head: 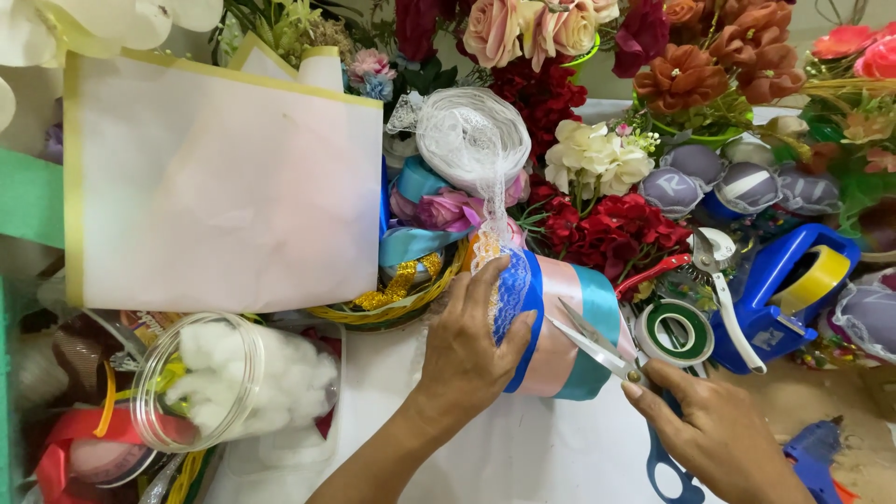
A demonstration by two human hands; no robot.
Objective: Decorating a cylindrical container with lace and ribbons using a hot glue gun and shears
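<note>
Blue-handled scissors (616,392) are grasped in the right hand (714,434) at the near edge of a white-covered table (523,457), the grip clenched around the handles and the blades parted against a cylinder wrapped in blue, pink and turquoise ribbon (560,331). The cylinder is steadied at the table's middle by the left hand (467,345), whose grip is wrapped around its left end with the thumb pressed onto a strip of white lace (509,294) laid over the blue band. To the near left, a clear plastic jar of cotton balls (224,378) is seen lying on its side beside a tangle of red and yellow ribbon (93,439). Just right of the cylinder, a roll of green tape (674,333) is set next to a blue tape dispenser (779,294) loaded with yellow tape, and a blue glue gun (817,457) is partly shown at the lower right corner. Behind the left hand, a woven basket (397,303) filled with ribbon spools is placed, with a roll of white lace (471,140) resting on top. A large sheet of pale wrapping paper with a yellow border (219,177) is propped at the left. Farthest back, the scene is closed off by artificial flowers (607,56) in red, cream, peach and rust.
</note>
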